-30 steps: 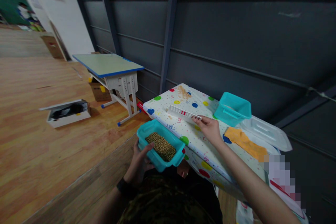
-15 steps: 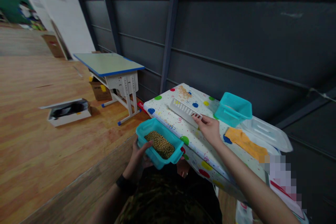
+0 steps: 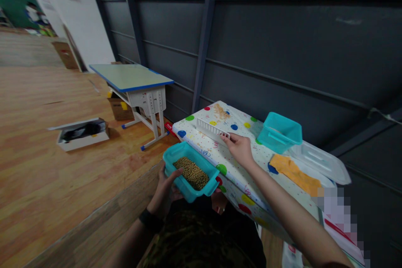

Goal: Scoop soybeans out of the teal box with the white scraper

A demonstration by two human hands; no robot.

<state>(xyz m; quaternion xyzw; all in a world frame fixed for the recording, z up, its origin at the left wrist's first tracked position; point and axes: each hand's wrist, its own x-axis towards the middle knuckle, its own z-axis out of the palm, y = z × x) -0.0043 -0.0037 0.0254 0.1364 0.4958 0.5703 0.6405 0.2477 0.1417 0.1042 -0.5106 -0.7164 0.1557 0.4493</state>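
Observation:
My left hand [image 3: 165,186] grips the near-left side of a teal plastic container [image 3: 176,149], thumb over its rim. Round tan beans [image 3: 192,172] lie inside it, and it is held off the front edge of the table. My right hand [image 3: 238,146] pinches one end of a white slotted plastic strip [image 3: 209,129], which stands on its long edge on or just over the dotted tablecloth [image 3: 194,135]. Beyond the strip, tan crumbs or grains [image 3: 221,112] lie scattered near the far left corner.
A second teal container [image 3: 279,134] stands at the table's back right, beside a clear lid [image 3: 323,161] and an orange cloth [image 3: 295,173]. The dark panelled wall [image 3: 266,42] runs behind. Left are a school desk [image 3: 132,76] and an open white box [image 3: 83,134] on the floor.
My right hand has moved left with the slotted strip, and the strip has turned more upright. My left hand and the bean container have hardly moved.

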